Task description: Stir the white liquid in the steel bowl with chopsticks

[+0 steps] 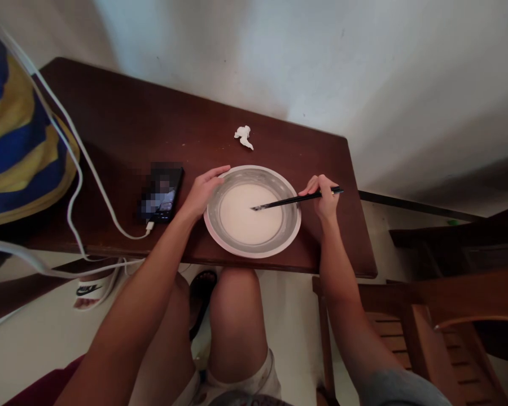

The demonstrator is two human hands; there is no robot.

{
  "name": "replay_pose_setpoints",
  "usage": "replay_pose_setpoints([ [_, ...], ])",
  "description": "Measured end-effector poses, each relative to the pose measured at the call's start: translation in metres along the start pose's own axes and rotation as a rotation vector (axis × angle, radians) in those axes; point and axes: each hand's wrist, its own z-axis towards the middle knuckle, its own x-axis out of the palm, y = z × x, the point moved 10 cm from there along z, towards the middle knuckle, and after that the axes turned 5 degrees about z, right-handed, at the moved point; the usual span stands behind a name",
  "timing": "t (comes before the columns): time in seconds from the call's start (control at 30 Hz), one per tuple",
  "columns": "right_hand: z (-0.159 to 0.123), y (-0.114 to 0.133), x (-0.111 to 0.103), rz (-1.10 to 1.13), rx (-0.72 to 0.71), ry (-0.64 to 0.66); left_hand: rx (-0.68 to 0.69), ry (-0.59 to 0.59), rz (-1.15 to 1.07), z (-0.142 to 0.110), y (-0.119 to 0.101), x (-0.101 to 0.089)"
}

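Observation:
A round metal bowl stands near the front edge of the table, with a pale, milky liquid in it. My left hand grips the bowl's left rim, thumb and fingers at the edge. Black chopsticks are held in my right hand, just beyond the bowl's right rim. They slant down to the left over the bowl, and their whitish, coated tips meet the liquid near its middle. Whether the tips go below the surface I cannot tell.
A crumpled white tissue lies behind the bowl on the dark wooden table. To the left is a phone with a white cable plugged in. A person in a striped shirt is at far left. A wooden chair stands at right.

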Motion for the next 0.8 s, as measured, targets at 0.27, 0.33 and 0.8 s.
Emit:
replay_pose_setpoints([
  [0.27, -0.006, -0.011, 0.02, -0.084, 0.104, 0.154, 0.009, 0.002, -0.003, 0.002, 0.001, 0.001],
  [0.33, -0.004, -0.006, 0.011, -0.089, 0.072, 0.076, 0.006, -0.002, -0.001, 0.001, 0.0, 0.001],
  [0.8, -0.002, -0.004, 0.005, -0.079, 0.065, 0.039, 0.011, 0.005, 0.0, 0.002, 0.001, 0.003],
])
